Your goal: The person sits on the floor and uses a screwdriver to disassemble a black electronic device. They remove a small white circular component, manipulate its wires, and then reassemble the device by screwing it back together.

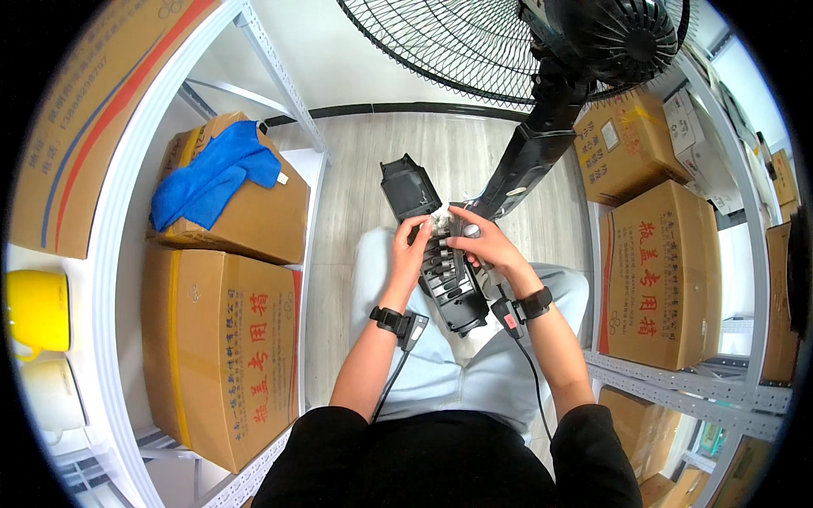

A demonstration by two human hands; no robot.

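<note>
My left hand (pixel 410 245) has its fingers closed at a small white piece (pixel 439 216) atop a black ribbed plastic housing (pixel 457 305) between my legs; exactly what it grips is unclear. My right hand (pixel 489 247) is curled at the housing's upper right, fingertips near the white piece and around a grey part too small to name. A detached black cover (pixel 409 188) lies on the floor just above my left hand. Behind both hands rises the black fan pole (pixel 533 148), with thin wires at its lower end. Each wrist wears a black strapped device with a cable.
The fan head and wire guard (pixel 440 42) hang overhead. White metal shelves (pixel 127 127) flank me, holding cardboard boxes (pixel 220 356) (pixel 652 271) on both sides. A blue cloth (pixel 203 178) drapes over a left box; a yellow mug (pixel 38 309) stands at far left.
</note>
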